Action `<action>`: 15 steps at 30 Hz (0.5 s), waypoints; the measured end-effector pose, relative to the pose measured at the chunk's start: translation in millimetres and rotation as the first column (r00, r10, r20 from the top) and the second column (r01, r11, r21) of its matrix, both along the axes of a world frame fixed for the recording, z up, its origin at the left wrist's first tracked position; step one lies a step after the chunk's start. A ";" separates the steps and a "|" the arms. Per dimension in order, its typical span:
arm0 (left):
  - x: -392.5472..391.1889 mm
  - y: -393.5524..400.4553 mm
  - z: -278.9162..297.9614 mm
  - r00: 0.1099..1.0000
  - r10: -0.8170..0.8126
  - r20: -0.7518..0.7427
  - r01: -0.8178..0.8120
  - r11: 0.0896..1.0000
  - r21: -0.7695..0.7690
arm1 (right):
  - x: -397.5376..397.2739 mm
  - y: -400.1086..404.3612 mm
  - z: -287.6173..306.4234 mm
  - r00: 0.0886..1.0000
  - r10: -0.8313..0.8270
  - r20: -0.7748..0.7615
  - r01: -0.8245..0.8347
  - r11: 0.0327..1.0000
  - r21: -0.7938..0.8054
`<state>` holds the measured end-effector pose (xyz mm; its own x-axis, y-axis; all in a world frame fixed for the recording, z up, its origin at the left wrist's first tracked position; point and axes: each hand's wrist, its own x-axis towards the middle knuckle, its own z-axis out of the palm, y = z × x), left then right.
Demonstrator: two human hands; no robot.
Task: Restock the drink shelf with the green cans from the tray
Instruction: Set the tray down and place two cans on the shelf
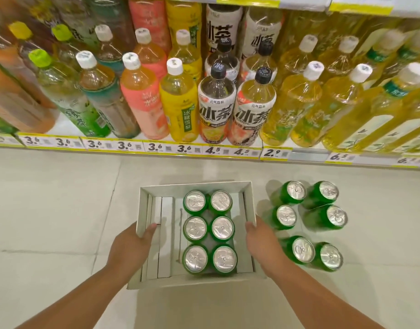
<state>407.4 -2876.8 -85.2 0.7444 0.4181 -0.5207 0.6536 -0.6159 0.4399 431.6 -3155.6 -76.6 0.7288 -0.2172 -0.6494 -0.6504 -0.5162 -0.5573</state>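
A white cardboard tray (197,186) is held above the pale floor with several green cans (209,230) standing in its right half, silver tops up. My left hand (130,248) grips the tray's left wall, thumb over the rim. On the opposite wall, my right hand (261,241) grips with its thumb hooked inside. Several more green cans (308,224) stand on the floor just right of the tray. The drink shelf (156,148) lies ahead, full of bottles.
Rows of tea and juice bottles (216,108) fill the shelf, with yellow price tags (273,153) along its front edge. An upper shelf edge (247,1) runs across the top. Pale tiled floor (62,210) spreads to the left of the tray.
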 end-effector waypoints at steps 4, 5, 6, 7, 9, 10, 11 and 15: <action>3.3 -4.2 1.3 0.997 0.079 0.024 -0.078 0.996 -0.051 | -1.1 -1.5 -0.4 1.000 -0.020 0.013 0.020 1.000 0.024; 2.8 -5.5 2.7 0.994 0.108 0.031 -0.106 0.992 -0.063 | -0.3 -1.6 0.6 1.000 -0.021 0.012 0.021 0.999 0.032; 1.8 -6.7 4.0 0.988 0.145 0.062 -0.140 0.987 -0.078 | 1.2 -1.5 1.2 0.999 -0.026 0.027 0.025 0.999 0.033; 0.5 -7.9 5.3 0.972 0.191 0.137 -0.180 0.980 -0.090 | 3.2 -0.6 2.9 0.997 -0.042 0.068 0.041 0.999 0.023; 1.5 -13.7 13.5 0.883 0.188 0.429 -0.173 0.982 -0.074 | 6.0 3.9 10.3 0.965 -0.078 0.249 0.080 0.997 0.004; 5.1 -18.5 18.3 0.823 0.118 0.556 -0.124 0.992 -0.027 | 7.0 7.8 15.5 0.927 -0.072 0.367 0.076 0.997 0.004; 10.0 -24.7 21.1 0.781 0.065 0.621 -0.080 0.997 -0.004 | 8.2 12.1 20.5 0.880 -0.039 0.472 0.050 0.999 -0.009; 31.6 -58.0 19.6 0.881 0.154 0.448 -0.066 0.976 -0.206 | 16.3 28.3 19.7 0.799 0.092 0.594 -0.050 0.995 -0.088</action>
